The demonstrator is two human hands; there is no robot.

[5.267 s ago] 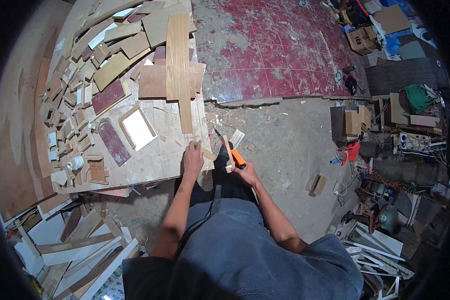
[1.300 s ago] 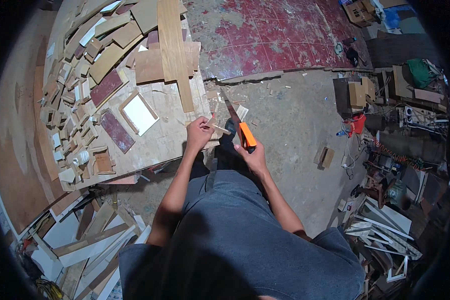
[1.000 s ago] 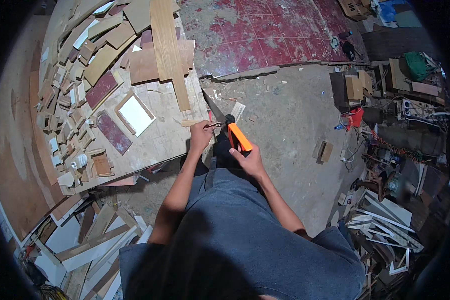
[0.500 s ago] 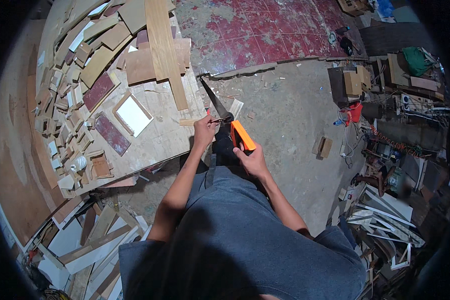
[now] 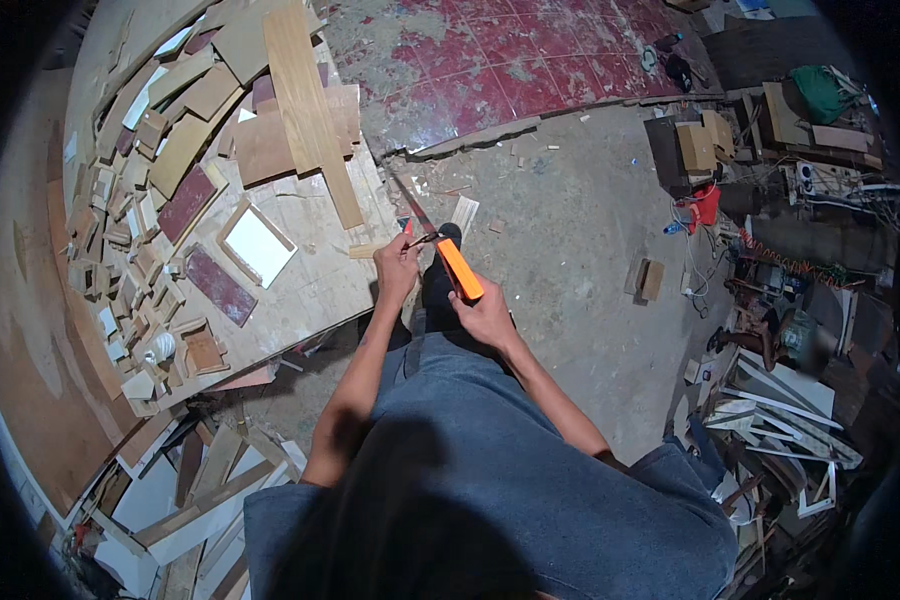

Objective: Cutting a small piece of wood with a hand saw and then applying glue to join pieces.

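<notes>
Person's right hand [image 5: 486,316] wraps the orange-handled saw [image 5: 459,270], blade angled away by the bench [image 5: 325,285]. Left hand [image 5: 397,266] pinches a small thin piece [image 5: 423,239], probably wood, near the blade's handle end. Farther: long board [image 5: 304,95] on bench.

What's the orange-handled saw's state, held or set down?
Held: the right hand grips its orange handle, the blade pointing away from the torso.

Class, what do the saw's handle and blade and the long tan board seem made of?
Saw handle: probably plastic, smooth-looking, evenly bright orange. Saw blade: likely steel, thin, dark, rather dull. Long tan board: wood or wood veneer, by its streaked grain; coating unclear.
</notes>
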